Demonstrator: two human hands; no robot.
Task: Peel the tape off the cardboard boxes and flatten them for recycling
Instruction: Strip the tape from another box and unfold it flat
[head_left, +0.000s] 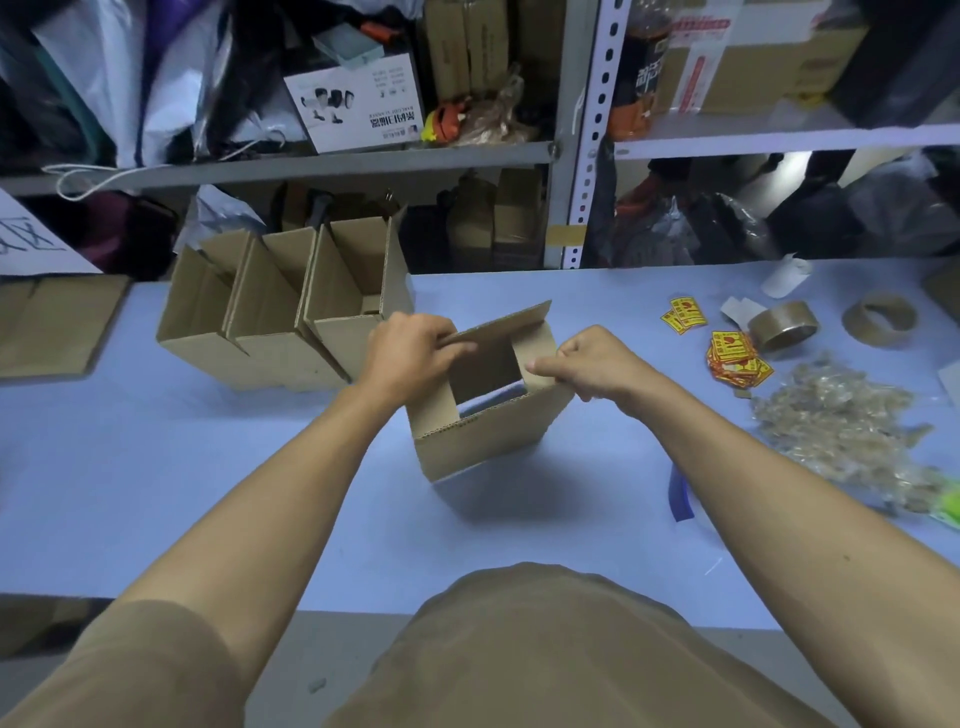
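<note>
Gripping box (483, 415) flaps, left hand (410, 353) and right hand (587, 364); opened, probably untaped; next, pressing flat.

tape roll (783, 326) and yellow stickers (733, 357) on blue table (208, 493).

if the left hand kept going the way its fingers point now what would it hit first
Probably the right hand. The left hand grips the raised flap of the small open brown cardboard box, fingers pointing right across the opening, where the right hand pinches the opposite flap. Depth is uncertain.

dim, bluish | soft shadow under box (483, 415) | wide-angle edge bending | slightly soft
</note>
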